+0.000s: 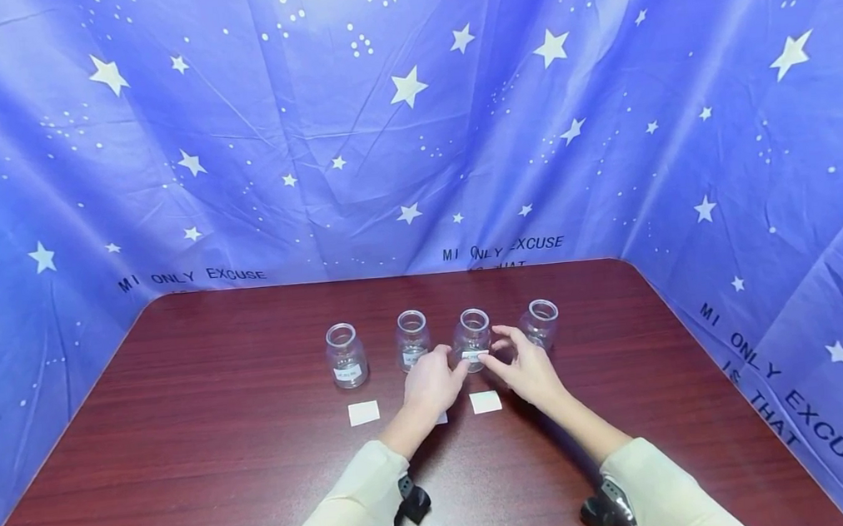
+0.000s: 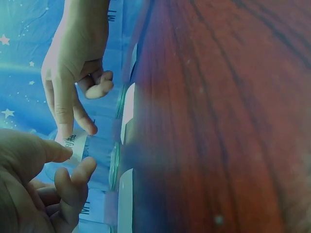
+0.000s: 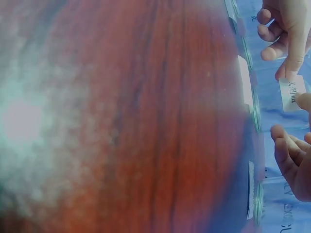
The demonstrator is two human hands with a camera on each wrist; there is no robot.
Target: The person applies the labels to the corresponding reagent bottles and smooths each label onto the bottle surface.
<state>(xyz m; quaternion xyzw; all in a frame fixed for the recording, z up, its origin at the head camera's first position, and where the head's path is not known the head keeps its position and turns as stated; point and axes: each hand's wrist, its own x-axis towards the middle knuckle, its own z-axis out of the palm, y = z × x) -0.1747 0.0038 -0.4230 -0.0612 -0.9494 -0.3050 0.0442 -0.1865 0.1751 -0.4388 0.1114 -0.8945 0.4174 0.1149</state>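
Several clear glass jars stand in a row: a far-left jar (image 1: 345,357), a second jar (image 1: 411,331), a third jar (image 1: 475,325) and a right-hand jar (image 1: 544,312). On the third jar's front is a white label (image 3: 292,92) with dark writing. My left hand (image 1: 432,381) touches this label's left edge with the thumb, its other fingers bent beside the jar. From the right, my right hand (image 1: 532,369) presses the opposite edge with its thumb, fingers spread near the glass. The far-left and second jars carry white labels too; the right-hand jar's front is partly hidden by my hand.
White slips lie before the jars: a left slip (image 1: 363,412), a middle slip (image 1: 442,418) mostly behind my left wrist, and another slip (image 1: 485,401). The dark red wooden table (image 1: 245,479) meets a blue star-patterned curtain (image 1: 350,135) at the back and sides.
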